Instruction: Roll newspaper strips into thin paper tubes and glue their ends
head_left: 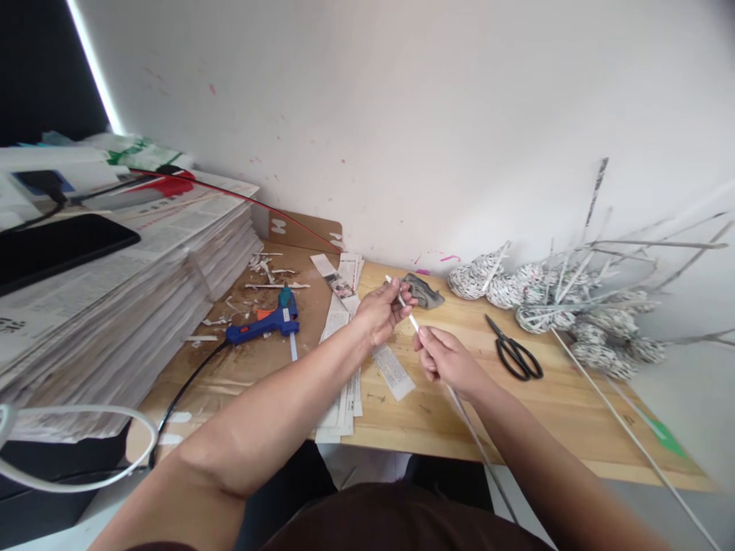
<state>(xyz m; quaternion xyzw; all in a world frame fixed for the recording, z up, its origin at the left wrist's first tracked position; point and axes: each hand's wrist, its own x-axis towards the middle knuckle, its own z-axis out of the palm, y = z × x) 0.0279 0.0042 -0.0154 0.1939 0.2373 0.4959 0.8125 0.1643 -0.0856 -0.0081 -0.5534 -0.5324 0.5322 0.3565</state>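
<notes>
A thin white rolled-paper stick (414, 322) runs through both my hands over the wooden table. My left hand (383, 310) pinches it near its upper end, the tip showing just past the thumb. Lower down, my right hand (445, 356) is closed around the same stick. Its long tail drops below my right hand past the table's front edge. Under and left of my left hand lie printed paper strips (338, 337), and one loose strip (393, 373) rests beneath my hands. A grey crumpled cloth (423, 291) sits just behind my fingers.
Black-handled scissors (514, 352) lie to the right. Behind them stand several woven paper pieces (474, 279) with sticks jutting out. A blue glue gun (264, 325) rests on cardboard (189, 375) among scraps. Tall paper stacks (230, 237) carry a phone (69, 245) at left.
</notes>
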